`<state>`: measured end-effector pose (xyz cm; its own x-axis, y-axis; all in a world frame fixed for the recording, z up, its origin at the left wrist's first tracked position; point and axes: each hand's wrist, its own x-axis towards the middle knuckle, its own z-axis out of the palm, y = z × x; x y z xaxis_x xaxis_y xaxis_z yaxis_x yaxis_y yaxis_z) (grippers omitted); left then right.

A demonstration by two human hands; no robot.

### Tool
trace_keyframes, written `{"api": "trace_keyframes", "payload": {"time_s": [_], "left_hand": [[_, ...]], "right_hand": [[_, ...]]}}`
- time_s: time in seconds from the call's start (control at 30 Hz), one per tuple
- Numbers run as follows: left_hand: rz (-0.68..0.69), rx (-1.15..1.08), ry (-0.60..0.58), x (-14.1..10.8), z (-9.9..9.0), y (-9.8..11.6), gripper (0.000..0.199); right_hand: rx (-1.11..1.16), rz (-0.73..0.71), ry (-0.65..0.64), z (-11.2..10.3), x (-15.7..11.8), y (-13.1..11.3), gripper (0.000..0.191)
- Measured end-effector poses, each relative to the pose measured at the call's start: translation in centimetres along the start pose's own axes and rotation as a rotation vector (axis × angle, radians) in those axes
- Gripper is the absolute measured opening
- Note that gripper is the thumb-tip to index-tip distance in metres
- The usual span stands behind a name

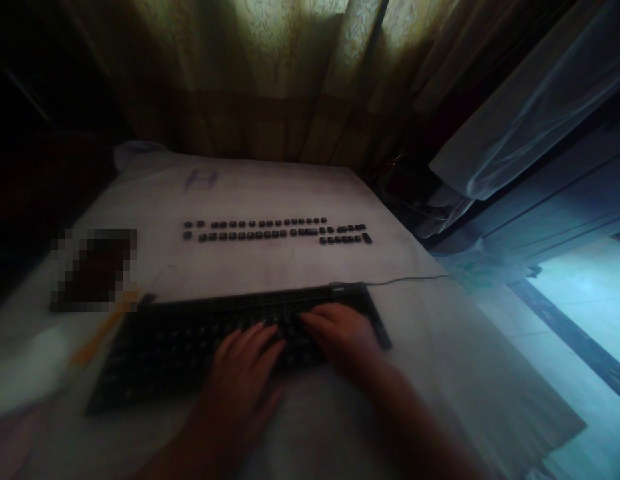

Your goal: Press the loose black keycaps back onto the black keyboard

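A black keyboard (155, 353) lies slightly slanted on the cloth-covered table, with its cable leaving from the far right corner. My left hand (243, 373) rests on the middle of the keyboard, palm down, its fingers stretched out and slightly apart. Over the keyboard's right part, my right hand (343, 333) has its fingers drawn together, tips down at the keys; whatever is between them is hidden. Beyond the keyboard, loose black keycaps (253, 235) lie in rows, with a shorter group of them at the right.
A blurred-out dark rectangular thing (97, 270) lies at the left, beside an orange strip (105, 327). The thin cable (405, 279) runs off to the right over the white cloth (270, 267). Patterned curtains (270, 60) hang behind the table. Tiled floor (580, 320) shows at the right.
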<state>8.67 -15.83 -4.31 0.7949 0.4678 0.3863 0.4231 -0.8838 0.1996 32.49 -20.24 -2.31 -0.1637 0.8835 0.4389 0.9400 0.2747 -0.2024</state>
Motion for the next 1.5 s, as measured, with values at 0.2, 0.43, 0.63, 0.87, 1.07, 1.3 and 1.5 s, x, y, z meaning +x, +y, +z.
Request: {"api": "trace_keyframes", "payload": {"time_s": [0.2,0.43,0.63,0.87,1.07,1.3,1.5], "left_hand": [[0.016,-0.01,0.033,0.1,0.1,-0.1,0.043],[-0.012,-0.039,0.037,0.1,0.2,0.0,0.043],[-0.032,-0.049,0.07,0.5,0.1,-0.2,0.034],[-0.047,-0.001,0.085,1.4,-0.7,-0.4,0.025],[-0.031,0.009,0.078,1.5,-0.8,-0.4,0.026],[-0.042,-0.03,0.102,1.3,-0.5,-0.6,0.026],[-0.054,-0.049,0.129,0.6,-0.3,-0.5,0.019]], "right_hand": [[0.153,0.257,0.246,0.3,0.0,0.9,0.025],[0.164,0.539,0.087,-1.0,-2.6,2.0,0.02],[-0.049,0.523,0.068,-2.4,-3.1,1.5,0.021],[0.034,0.113,-0.196,-2.9,-0.4,-1.0,0.017],[-0.001,0.059,-0.259,-2.2,0.3,-1.1,0.007],[0.039,0.068,-0.212,-1.8,-0.5,-1.3,0.008],[0.093,0.078,-0.152,-1.3,-1.0,-1.2,0.01]]}}
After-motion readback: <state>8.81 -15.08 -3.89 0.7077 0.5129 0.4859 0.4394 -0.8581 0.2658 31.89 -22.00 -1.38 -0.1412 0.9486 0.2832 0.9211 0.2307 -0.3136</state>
